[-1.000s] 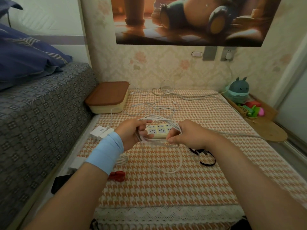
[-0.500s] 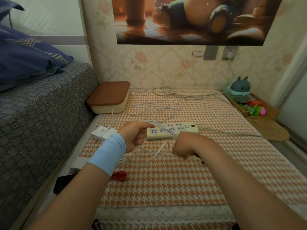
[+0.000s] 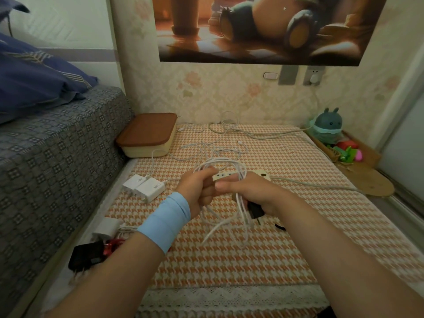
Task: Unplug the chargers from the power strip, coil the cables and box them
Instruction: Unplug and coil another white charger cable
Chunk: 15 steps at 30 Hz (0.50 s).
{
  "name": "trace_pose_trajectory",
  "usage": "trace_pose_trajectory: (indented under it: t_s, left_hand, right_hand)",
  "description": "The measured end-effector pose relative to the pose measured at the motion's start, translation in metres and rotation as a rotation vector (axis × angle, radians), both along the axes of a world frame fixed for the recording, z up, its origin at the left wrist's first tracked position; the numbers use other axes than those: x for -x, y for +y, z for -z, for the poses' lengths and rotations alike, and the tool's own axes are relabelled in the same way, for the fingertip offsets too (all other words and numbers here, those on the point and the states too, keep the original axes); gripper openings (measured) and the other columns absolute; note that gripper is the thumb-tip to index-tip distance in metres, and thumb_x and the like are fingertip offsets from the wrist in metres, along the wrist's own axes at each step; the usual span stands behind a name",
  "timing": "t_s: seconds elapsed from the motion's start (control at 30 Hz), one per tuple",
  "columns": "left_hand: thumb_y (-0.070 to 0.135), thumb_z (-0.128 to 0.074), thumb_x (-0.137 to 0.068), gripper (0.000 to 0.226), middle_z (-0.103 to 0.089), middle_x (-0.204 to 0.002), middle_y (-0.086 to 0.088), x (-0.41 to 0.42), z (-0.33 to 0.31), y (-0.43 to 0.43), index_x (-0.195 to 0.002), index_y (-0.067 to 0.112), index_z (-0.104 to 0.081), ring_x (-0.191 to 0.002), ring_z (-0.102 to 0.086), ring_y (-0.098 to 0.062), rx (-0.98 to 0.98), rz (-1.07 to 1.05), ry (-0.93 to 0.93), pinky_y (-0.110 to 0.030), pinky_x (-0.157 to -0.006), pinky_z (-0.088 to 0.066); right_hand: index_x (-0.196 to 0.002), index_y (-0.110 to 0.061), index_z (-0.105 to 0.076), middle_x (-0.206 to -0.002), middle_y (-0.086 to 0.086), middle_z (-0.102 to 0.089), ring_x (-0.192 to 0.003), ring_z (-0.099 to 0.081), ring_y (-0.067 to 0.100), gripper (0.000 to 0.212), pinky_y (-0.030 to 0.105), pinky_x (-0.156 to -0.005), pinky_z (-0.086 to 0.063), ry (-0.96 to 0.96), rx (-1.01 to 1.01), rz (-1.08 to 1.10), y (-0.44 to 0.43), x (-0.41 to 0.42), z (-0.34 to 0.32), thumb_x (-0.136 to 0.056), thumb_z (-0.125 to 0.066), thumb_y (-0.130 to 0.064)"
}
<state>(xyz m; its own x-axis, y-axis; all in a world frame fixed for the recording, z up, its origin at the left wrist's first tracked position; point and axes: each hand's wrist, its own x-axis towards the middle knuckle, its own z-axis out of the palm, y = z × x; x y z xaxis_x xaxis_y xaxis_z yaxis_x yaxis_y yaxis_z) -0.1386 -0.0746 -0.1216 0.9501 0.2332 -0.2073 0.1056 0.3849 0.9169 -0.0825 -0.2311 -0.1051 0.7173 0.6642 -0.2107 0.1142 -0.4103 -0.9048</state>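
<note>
Quick tally. Hands: 2, my L hand (image 3: 197, 191) and R hand (image 3: 253, 191). Power strip (image 3: 262, 174): 1, mostly hidden behind them, w/ 1 grey cord (image 3: 316, 185). White chargers: 3, i.e. first white charger (image 3: 134, 182) and second white charger (image 3: 151, 188) side by side, plus third white charger (image 3: 106, 228) nearer me. Black: 2, i.e. 1 black charger (image 3: 254, 211) in my R hand and 1 black block (image 3: 86, 258) low left, prob. a charger too. Cable bundle (image 3: 226, 159): 1, looped across both hands. Loose white cables (image 3: 206, 149) behind: tangled, can't get a no. Lidded box (image 3: 146, 134): 1. Blue wristband (image 3: 165, 220): 1. Red item (image 3: 111, 245): 1, can't tell what. Toy figure (image 3: 328, 125): 1.
</note>
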Motion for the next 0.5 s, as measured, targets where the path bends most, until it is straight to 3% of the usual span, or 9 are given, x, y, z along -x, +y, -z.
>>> trace_pose_trajectory:
  t_s: [0.03, 0.1, 0.17, 0.27, 0.33, 0.4, 0.5]
  left_hand:
    - [0.012, -0.056, -0.093, 0.041, -0.02, -0.048, 0.005, -0.001, 0.0, -0.001, -0.058, 0.02, -0.035, -0.041, -0.025, -0.013, 0.07, -0.046, -0.024, -0.018, -0.034, -0.022]
    - [0.007, -0.051, -0.094, 0.042, -0.018, -0.048, 0.006, -0.001, -0.002, 0.0, -0.057, 0.02, -0.035, -0.038, -0.019, -0.011, 0.164, -0.115, -0.073, -0.019, -0.033, -0.019]
    - [0.003, -0.047, -0.094, 0.047, -0.016, -0.048, 0.005, 0.0, -0.004, 0.001, -0.051, 0.02, -0.039, -0.036, -0.015, -0.01, 0.206, -0.16, -0.118, -0.019, -0.032, -0.018]
    - [-0.001, -0.043, -0.092, 0.046, -0.016, -0.047, 0.006, 0.002, -0.008, -0.003, -0.053, 0.019, -0.031, -0.037, -0.013, -0.01, 0.242, -0.196, -0.186, -0.019, -0.032, -0.017]
    - [-0.003, -0.04, -0.091, 0.044, -0.017, -0.046, 0.006, 0.004, -0.012, -0.004, -0.057, 0.019, -0.027, -0.036, -0.012, -0.009, 0.262, -0.182, -0.215, -0.019, -0.033, -0.014]
    - [-0.004, -0.039, -0.091, 0.043, -0.016, -0.046, 0.007, 0.007, -0.016, 0.0, -0.058, 0.02, -0.026, -0.035, -0.012, -0.008, 0.261, -0.109, -0.229, -0.019, -0.034, -0.013]
    - [-0.001, -0.042, -0.094, 0.041, -0.017, -0.049, 0.005, 0.012, -0.024, 0.012, -0.06, 0.019, -0.03, -0.036, -0.014, -0.008, 0.11, 0.05, -0.221, -0.018, -0.035, -0.014]
  right_hand:
    - [-0.104, -0.032, -0.079, -0.111, 0.01, -0.076, -0.107, -0.069, 0.034, 0.055, 0.056, -0.098, -0.054, 0.021, 0.031, -0.05, 0.003, 0.001, 0.002, -0.059, -0.086, -0.063]
    - [-0.108, -0.03, -0.078, -0.108, 0.002, -0.077, -0.112, -0.067, 0.031, 0.061, 0.059, -0.104, -0.048, 0.052, 0.125, -0.183, 0.007, 0.008, 0.004, -0.053, -0.09, -0.056]
    - [-0.108, -0.026, -0.078, -0.11, -0.001, -0.076, -0.109, -0.068, 0.03, 0.066, 0.053, -0.097, -0.054, 0.081, 0.198, -0.271, 0.012, 0.013, 0.009, -0.053, -0.09, -0.059]
    - [-0.11, -0.015, -0.077, -0.115, 0.013, -0.073, -0.093, -0.06, 0.029, 0.071, 0.039, -0.077, -0.054, 0.132, 0.169, -0.266, 0.017, 0.021, 0.009, -0.06, -0.088, -0.064]
    - [-0.104, -0.006, -0.075, -0.095, 0.005, -0.075, -0.084, -0.059, 0.024, 0.068, 0.036, -0.073, -0.049, 0.124, 0.171, -0.246, 0.02, 0.022, 0.009, -0.063, -0.088, -0.058]
    - [-0.08, -0.009, -0.072, -0.065, -0.002, -0.064, -0.061, -0.049, 0.019, 0.045, 0.031, -0.06, -0.043, 0.143, 0.21, -0.256, 0.019, 0.023, 0.005, -0.07, -0.088, -0.049]
    - [-0.07, -0.022, -0.068, -0.058, -0.009, -0.059, -0.052, -0.042, 0.014, 0.025, 0.03, -0.057, -0.041, 0.162, 0.256, -0.324, 0.016, 0.018, -0.002, -0.082, -0.083, -0.037]
